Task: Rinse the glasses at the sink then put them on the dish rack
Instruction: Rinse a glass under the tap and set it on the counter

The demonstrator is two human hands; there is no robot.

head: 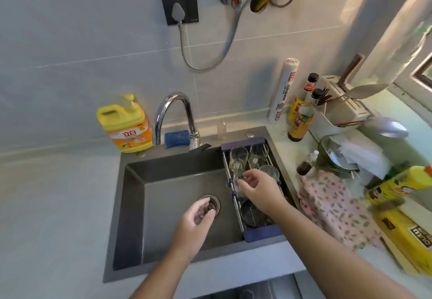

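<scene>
One glass [236,184], pinched in right hand [257,191]; dish rack [261,233] beneath

Both bare forearms reach forward; the left hand [196,219] hangs palm down, fingers loosely curled, while the right hand [257,190] pinches a glass [235,187]

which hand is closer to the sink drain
Left. The left hand is directly over the drain, partly covering it. The right hand is off to the side at the dish rack, holding a glass.
</scene>
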